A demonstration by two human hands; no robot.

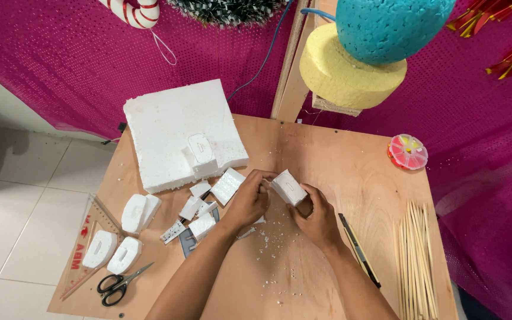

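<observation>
My right hand (318, 216) grips a small white foam block (288, 186) over the middle of the wooden table (339, 172). My left hand (249, 200) pinches at the block's left edge with its fingertips closed; whether it holds a small tool I cannot tell. White foam crumbs (268, 240) lie scattered on the wood below both hands. Several cut foam pieces (200, 210) lie just left of my left hand.
A large white foam slab (176, 127) sits at the back left. Rounded foam shapes (120, 237), scissors (120, 284) and a triangular ruler (81, 252) lie front left. A utility knife (360, 249) and wooden skewers (415, 255) lie right. A round bead box (408, 152) sits back right.
</observation>
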